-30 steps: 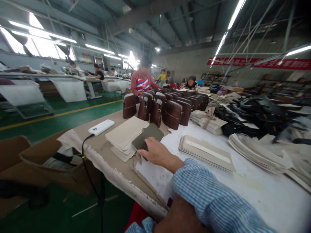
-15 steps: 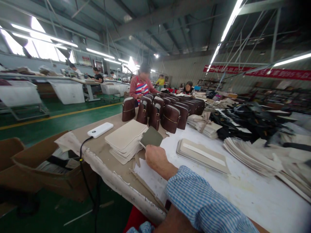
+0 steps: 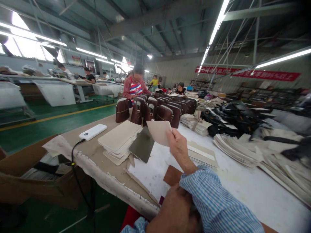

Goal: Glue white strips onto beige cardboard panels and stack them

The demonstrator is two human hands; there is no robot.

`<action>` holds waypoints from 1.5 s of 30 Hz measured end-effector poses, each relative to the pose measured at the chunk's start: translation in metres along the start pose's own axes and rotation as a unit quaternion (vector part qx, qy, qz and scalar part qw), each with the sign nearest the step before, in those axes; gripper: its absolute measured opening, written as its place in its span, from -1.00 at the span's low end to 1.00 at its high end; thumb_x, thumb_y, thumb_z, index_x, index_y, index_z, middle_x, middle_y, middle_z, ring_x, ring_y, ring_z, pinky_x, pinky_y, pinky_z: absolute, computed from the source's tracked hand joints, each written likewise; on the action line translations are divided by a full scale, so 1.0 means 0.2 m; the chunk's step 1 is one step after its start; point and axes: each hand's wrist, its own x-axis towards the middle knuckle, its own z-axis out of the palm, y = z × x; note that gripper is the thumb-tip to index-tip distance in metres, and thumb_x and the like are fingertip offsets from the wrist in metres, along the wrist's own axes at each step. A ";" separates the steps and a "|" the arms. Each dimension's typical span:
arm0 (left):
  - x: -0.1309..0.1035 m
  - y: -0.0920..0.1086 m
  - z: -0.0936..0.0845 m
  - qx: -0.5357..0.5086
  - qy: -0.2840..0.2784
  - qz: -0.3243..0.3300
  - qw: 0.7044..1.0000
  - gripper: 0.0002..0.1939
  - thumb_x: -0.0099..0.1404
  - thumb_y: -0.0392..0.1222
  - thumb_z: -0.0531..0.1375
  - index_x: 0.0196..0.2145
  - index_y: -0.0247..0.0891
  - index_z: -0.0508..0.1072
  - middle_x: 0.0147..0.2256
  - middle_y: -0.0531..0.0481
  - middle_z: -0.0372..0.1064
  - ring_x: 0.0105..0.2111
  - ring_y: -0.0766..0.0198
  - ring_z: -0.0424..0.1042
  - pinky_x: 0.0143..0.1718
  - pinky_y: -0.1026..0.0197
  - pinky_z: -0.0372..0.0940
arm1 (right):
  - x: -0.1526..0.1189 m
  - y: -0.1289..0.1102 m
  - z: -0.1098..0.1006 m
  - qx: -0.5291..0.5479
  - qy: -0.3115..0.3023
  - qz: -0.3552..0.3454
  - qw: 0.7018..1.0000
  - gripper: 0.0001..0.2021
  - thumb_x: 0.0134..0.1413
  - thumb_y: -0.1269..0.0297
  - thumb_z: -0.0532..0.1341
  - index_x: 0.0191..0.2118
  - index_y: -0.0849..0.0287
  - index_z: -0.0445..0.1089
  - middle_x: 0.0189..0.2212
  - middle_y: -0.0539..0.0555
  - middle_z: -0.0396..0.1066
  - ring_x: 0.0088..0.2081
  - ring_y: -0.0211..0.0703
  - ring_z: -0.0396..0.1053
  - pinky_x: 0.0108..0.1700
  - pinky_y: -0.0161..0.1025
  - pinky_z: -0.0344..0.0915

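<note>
Raised over the table, my right hand [image 3: 178, 145] pinches a beige panel [image 3: 159, 132] by its right edge. My left hand [image 3: 176, 207] is low at the front edge, near a brown piece [image 3: 172, 175] that lies beside its fingers; the fingers are dark and blurred, partly behind the blue checked sleeve. Under the beige panel and to its left, a dark olive panel [image 3: 142, 145] rests against a stack of beige panels [image 3: 119, 139]. Behind my right wrist lies a pile of beige pieces with a white strip [image 3: 202, 153].
Brown bags [image 3: 165, 115] stand in rows behind. A white power bank [image 3: 93, 132] with a black cable lies left, above a cardboard box [image 3: 48, 184]. Black material [image 3: 230, 119] and fanned sheets [image 3: 235, 150] cover the right. A person in red [image 3: 136, 85] is behind the bags.
My right hand has moved up and right from the olive panel and now holds a beige panel. My left hand and the brown piece have come into view. The camera has turned slightly right.
</note>
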 end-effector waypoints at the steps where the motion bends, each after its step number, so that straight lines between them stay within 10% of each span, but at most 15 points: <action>1: 0.01 -0.01 0.01 -0.011 -0.002 -0.004 1.000 -0.62 0.33 -0.14 0.29 0.09 -0.20 0.53 0.03 -0.21 0.49 0.08 -0.07 0.45 0.13 -0.12 0.42 | -0.02 0.03 -0.08 0.038 0.052 0.005 0.998 -0.57 0.40 -0.04 -0.06 -0.14 0.17 0.41 -0.36 0.04 0.39 -0.30 -0.13 0.28 -0.26 -0.28 0.17; 4: 0.02 -0.02 0.01 -0.023 0.002 -0.038 0.999 -0.62 0.34 -0.24 0.23 0.10 -0.31 0.50 0.06 -0.24 0.48 0.09 -0.05 0.46 0.16 -0.15 0.40 | -0.11 0.12 -0.31 0.152 0.169 0.034 0.973 -0.56 0.25 -0.17 0.09 -0.23 0.15 0.39 -0.42 0.00 0.32 -0.34 -0.14 0.23 -0.32 -0.28 0.17; 10: 0.01 0.03 -0.06 -0.027 -0.020 0.086 0.996 -0.75 0.40 -0.26 0.21 0.00 -0.29 0.55 -0.04 -0.17 0.54 -0.03 0.09 0.52 0.06 0.04 0.45 | -0.48 0.41 -0.62 0.300 0.179 0.184 0.919 -0.53 0.02 -0.15 0.30 -0.11 0.14 0.36 -0.30 0.03 0.47 -0.32 -0.12 0.36 -0.30 -0.26 0.31; 19: -0.09 0.14 -0.01 -0.031 -0.152 0.228 0.961 -0.78 0.51 -0.28 0.13 0.02 -0.30 0.52 -0.04 -0.16 0.54 -0.07 0.13 0.55 -0.02 0.10 0.50 | -1.16 0.75 -0.86 0.005 0.083 0.380 0.921 -0.65 0.14 0.09 0.21 -0.01 0.14 0.37 -0.29 0.08 0.53 -0.24 -0.01 0.46 -0.20 -0.17 0.33; 28: -0.03 0.15 0.05 0.064 -0.135 0.211 0.966 -0.74 0.47 -0.31 0.16 0.06 -0.36 0.49 0.06 -0.22 0.48 0.11 0.01 0.44 0.21 -0.10 0.40 | -1.19 0.70 -0.88 -0.239 0.022 0.415 0.878 -0.60 0.33 0.24 0.22 0.21 0.25 0.35 -0.23 0.16 0.54 -0.14 0.10 0.48 -0.08 -0.13 0.26; 39: 0.04 0.14 0.09 0.105 -0.162 0.194 0.962 -0.76 0.43 -0.24 0.27 0.01 -0.33 0.49 0.00 -0.16 0.48 -0.01 -0.03 0.43 0.01 -0.15 0.41 | -1.16 0.66 -0.90 -0.373 -0.087 0.354 0.853 -0.68 0.44 0.16 0.11 0.15 0.11 0.45 -0.18 0.19 0.57 -0.12 0.16 0.53 -0.12 -0.09 0.29; 45: 0.06 0.15 0.07 0.118 -0.159 0.219 0.956 -0.74 0.46 -0.17 0.26 0.01 -0.37 0.48 -0.03 -0.18 0.49 -0.04 -0.05 0.42 -0.01 -0.17 0.41 | -1.40 0.88 -1.20 -0.277 0.100 0.409 0.864 -0.55 0.28 -0.07 0.18 0.09 0.11 0.50 -0.35 0.11 0.50 -0.25 0.06 0.47 -0.15 -0.09 0.31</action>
